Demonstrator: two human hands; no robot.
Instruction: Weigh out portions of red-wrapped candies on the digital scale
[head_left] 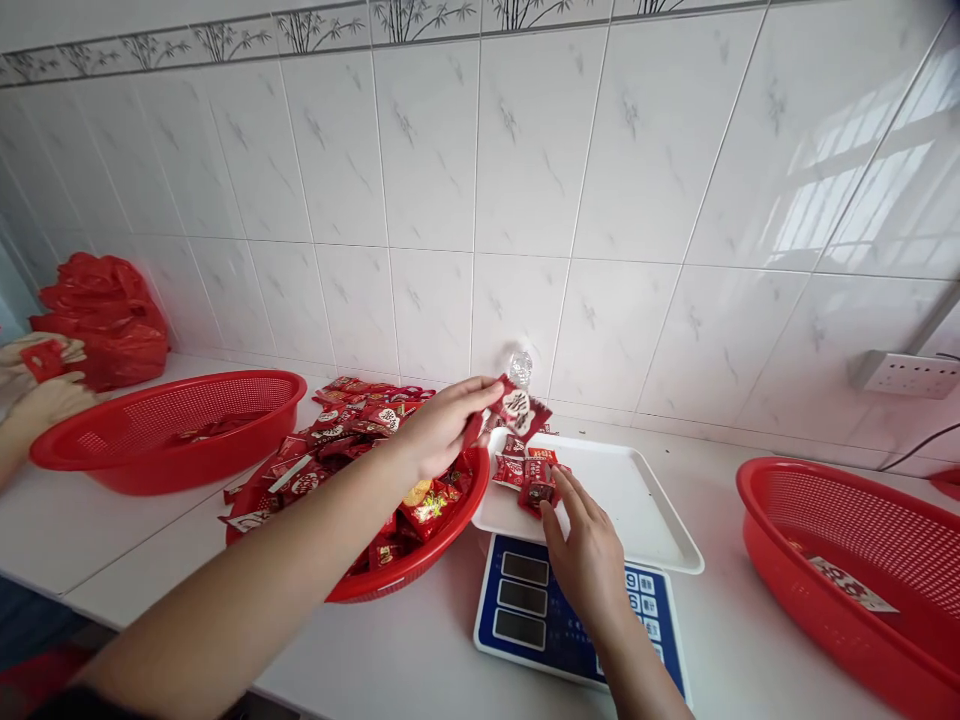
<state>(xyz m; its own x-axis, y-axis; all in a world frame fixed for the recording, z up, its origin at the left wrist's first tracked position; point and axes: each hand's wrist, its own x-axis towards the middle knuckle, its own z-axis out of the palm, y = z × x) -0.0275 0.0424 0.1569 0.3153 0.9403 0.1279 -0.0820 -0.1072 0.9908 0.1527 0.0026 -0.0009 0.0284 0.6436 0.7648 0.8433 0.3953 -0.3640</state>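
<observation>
My left hand [450,420] is closed on a red snack packet [516,405] with a pale round label, held above the left edge of the white scale tray [622,490]. More red packets [534,475] lie on the tray beneath it. My right hand [589,540] is over the tray's near edge, thumb and fingers apart, fingertips against the nearest packet there. Below the tray shows the blue keypad panel [555,620] of the scale, partly covered by my right hand. A red basket [420,580] heaped with packets stands left of the scale, partly hidden by my left arm.
Another red basket [157,465] with some packets stands farther left. A co-worker's gloved hands [52,390] hold something red beside a red plastic bag [105,310]. At right is a red basket [847,610] with a printed packet inside. A socket strip [911,375] is by the tiled wall.
</observation>
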